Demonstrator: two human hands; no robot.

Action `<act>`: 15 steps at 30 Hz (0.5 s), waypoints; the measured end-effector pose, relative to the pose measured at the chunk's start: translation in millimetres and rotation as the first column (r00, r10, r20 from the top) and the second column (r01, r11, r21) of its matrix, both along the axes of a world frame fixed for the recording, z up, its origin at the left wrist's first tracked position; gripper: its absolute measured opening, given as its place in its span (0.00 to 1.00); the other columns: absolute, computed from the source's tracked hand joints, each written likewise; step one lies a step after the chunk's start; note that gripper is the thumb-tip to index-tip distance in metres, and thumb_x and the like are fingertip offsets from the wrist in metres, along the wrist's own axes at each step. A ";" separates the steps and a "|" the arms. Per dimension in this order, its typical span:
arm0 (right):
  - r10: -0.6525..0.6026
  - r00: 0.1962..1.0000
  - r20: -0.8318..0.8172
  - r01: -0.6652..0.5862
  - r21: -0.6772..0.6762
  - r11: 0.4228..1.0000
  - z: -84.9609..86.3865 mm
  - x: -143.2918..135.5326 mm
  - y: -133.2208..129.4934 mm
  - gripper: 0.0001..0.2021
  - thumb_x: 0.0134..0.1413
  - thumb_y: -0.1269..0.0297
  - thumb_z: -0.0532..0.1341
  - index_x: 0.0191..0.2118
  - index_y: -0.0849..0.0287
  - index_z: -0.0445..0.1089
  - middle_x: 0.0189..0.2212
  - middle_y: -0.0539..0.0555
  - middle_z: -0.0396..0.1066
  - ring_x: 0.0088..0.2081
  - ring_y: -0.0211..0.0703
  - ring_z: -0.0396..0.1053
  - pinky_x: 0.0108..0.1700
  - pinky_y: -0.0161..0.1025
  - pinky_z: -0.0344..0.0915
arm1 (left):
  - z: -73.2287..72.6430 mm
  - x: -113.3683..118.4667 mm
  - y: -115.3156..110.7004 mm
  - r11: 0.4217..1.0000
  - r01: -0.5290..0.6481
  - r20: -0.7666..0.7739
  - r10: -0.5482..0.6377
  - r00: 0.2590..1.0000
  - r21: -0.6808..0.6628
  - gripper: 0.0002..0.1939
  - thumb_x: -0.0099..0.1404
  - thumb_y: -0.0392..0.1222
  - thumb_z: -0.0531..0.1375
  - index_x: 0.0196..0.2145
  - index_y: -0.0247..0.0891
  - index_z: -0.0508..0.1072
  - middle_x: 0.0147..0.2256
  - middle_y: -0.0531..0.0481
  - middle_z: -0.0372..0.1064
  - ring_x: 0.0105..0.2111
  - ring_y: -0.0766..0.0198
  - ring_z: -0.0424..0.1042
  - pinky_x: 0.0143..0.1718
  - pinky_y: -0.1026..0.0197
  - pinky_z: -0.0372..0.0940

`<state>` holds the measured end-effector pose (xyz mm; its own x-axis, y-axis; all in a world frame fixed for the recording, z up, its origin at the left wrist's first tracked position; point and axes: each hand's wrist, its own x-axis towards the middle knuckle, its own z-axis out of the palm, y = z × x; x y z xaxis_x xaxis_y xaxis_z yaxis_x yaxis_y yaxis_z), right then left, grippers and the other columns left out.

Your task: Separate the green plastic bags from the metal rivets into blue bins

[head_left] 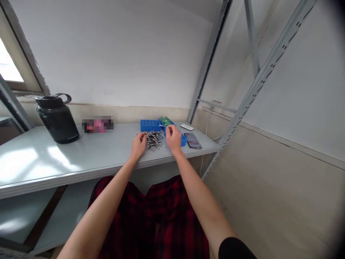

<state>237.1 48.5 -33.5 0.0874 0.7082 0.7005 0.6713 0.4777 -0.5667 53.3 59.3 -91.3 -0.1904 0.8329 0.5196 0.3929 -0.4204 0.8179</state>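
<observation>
A loose heap of thin, shiny metal pieces (154, 141), which look like screws or pins, lies on the grey tabletop. My left hand (138, 145) is at the heap's left edge, its fingers loosely bent and apart, with nothing visible in them. My right hand (174, 139) is raised just right of the heap, in front of a blue bin (183, 140). Its thumb and fingers are pinched together; what they hold is too small to make out. Behind the heap stands another blue bin (150, 125). Green-tinted clear plastic (165, 121) lies in the bin behind my right hand.
A large dark bottle (58, 120) stands at the left, with a blurred pink and black item (98, 125) beside it. On the right lie a phone (192, 140) and a white flat object (187, 127). A metal shelf post (258, 86) rises at the table's right end.
</observation>
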 end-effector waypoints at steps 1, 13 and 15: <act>-0.056 0.998 0.037 0.057 -0.024 0.998 8.6 10.4 5.5 0.17 0.66 0.58 0.46 0.44 0.59 0.69 0.39 0.59 0.74 0.43 0.48 0.69 0.50 0.42 0.61 | -0.8 -0.5 -0.3 1.000 -0.014 -0.011 0.014 1.000 0.003 0.15 0.67 0.42 0.52 0.46 0.36 0.74 0.43 0.42 0.73 0.37 0.59 0.71 0.46 0.54 0.66; 0.133 0.736 0.664 0.028 -0.226 0.974 15.4 16.3 -4.9 0.13 0.65 0.67 0.52 0.45 0.59 0.74 0.45 0.59 0.73 0.48 0.47 0.67 0.49 0.39 0.61 | -7.3 -1.7 2.8 1.000 -0.015 -0.071 0.015 0.997 -0.001 0.15 0.61 0.33 0.52 0.42 0.34 0.76 0.42 0.42 0.70 0.35 0.60 0.70 0.48 0.52 0.66; 0.233 0.659 0.716 0.028 -0.332 0.943 9.6 4.7 -11.1 0.11 0.63 0.68 0.54 0.43 0.59 0.75 0.43 0.60 0.73 0.47 0.49 0.69 0.46 0.39 0.63 | -7.0 -1.2 2.6 1.000 -0.011 -0.076 0.011 0.997 0.003 0.14 0.61 0.33 0.52 0.40 0.35 0.76 0.41 0.42 0.72 0.35 0.60 0.70 0.48 0.52 0.66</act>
<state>241.8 37.4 -23.9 -0.4497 0.8552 0.2578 0.8815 0.4715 -0.0266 52.0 61.9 -98.3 -0.1595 0.8297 0.5349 0.4590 -0.4174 0.7843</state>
